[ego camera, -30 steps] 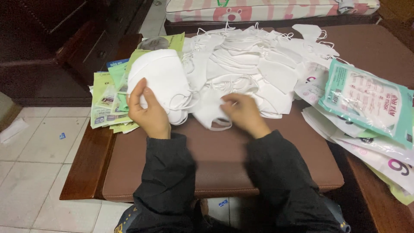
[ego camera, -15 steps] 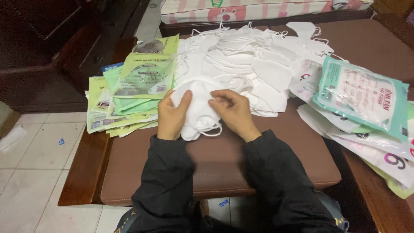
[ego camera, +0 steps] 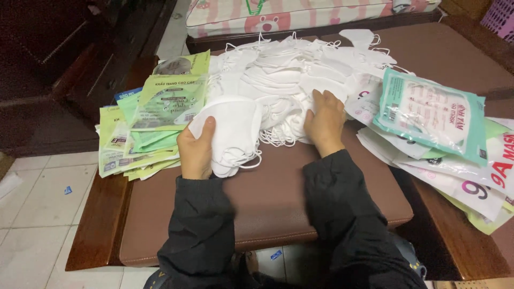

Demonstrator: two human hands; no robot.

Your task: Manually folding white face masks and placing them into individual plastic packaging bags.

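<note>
My left hand (ego camera: 195, 151) grips a small stack of folded white face masks (ego camera: 231, 134), held just above the brown cushioned bench top (ego camera: 267, 198). Ear loops dangle from the stack's lower edge. My right hand (ego camera: 324, 122) rests flat with fingers spread on the near edge of a big loose heap of white masks (ego camera: 289, 75) that covers the middle of the bench. Both arms wear dark sleeves.
Green and yellow mask packets (ego camera: 144, 128) are fanned out at the left edge. More packets, teal and white (ego camera: 433, 115), lie piled on the right. The bench's wooden frame (ego camera: 99, 214) borders a tiled floor (ego camera: 32, 214). A patterned mattress edge (ego camera: 289, 10) sits behind.
My left hand has lifted the mask stack slightly to the left, away from the heap. My right hand has let go of it and moved right onto the heap's edge.
</note>
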